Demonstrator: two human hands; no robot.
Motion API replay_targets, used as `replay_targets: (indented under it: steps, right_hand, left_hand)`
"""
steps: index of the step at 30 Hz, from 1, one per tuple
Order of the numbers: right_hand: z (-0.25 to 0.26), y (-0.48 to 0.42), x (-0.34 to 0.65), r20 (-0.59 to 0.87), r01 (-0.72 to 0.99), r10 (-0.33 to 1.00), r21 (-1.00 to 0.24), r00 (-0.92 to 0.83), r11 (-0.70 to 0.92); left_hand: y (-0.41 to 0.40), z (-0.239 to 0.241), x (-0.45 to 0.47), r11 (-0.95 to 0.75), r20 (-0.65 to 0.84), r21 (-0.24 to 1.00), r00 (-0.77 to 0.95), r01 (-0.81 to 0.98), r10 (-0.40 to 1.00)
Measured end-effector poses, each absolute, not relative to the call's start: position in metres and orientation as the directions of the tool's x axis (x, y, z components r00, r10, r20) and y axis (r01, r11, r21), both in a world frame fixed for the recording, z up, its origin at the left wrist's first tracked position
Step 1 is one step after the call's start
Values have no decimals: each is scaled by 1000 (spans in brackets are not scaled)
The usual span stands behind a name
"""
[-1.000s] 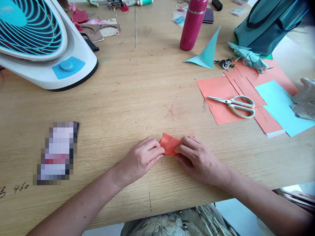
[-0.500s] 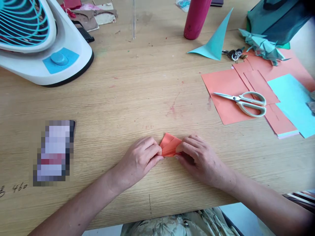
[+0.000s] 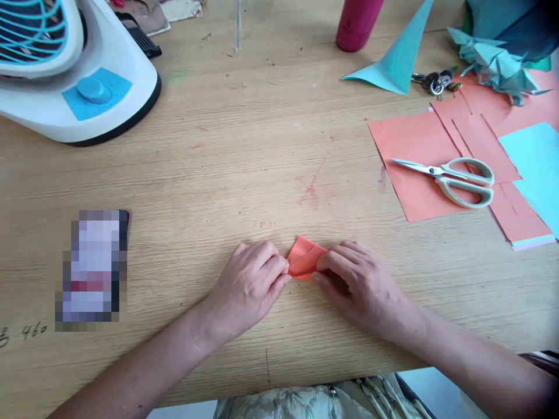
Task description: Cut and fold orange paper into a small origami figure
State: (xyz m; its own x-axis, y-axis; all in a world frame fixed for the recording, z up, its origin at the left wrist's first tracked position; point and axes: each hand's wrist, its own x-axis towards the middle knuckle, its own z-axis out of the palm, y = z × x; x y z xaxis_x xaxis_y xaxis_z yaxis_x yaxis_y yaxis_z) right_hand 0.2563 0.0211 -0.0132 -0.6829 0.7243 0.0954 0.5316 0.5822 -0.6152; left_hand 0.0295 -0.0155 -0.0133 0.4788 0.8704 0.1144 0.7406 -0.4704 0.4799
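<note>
A small piece of folded orange paper [image 3: 304,256] with visible crease lines lies near the table's front edge, between my two hands. My left hand [image 3: 255,279] is closed, pinching the paper's left corner between thumb and fingers. At the opposite side my right hand [image 3: 356,285] pinches the right end, thumb below and curled fingers above. The paper's upper corner points away from me. Its two side ends are hidden under my fingertips.
White-handled scissors [image 3: 465,180] rest on orange sheets [image 3: 410,198] at the right, beside turquoise paper [image 3: 535,169]. Behind stand a folded turquoise paper piece [image 3: 399,64], keys [image 3: 437,81] and a magenta bottle [image 3: 358,23]. A fan [image 3: 109,110] and a blurred phone [image 3: 91,267] are at the left.
The camera view has shifted slightly, so the background things sit higher and more spread out. Both hands keep their pinch on the orange paper, whose lower fold looks slightly more opened.
</note>
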Motion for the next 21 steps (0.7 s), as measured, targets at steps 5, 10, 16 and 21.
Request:
replay_targets:
  steps: [5,10,16,21]
  right_hand:
    - [-16,21,256,120,533,730,-606,-672,590]
    - [-17,21,257,119,529,724,-605,-680,596]
    - [-16,21,257,106,532,719,-601,-687,597]
    - [-17,21,260,111,524,699,-583,-706,621]
  left_hand:
    - [-16,-13,34,-444,115,449,442,776,890]
    - [-15,-13,38,-413,95,419,413,809,906]
    - [-13,-13,38,-430,80,362,432,827,898]
    - [-13,-12,38,-447,44,297,456,844,889]
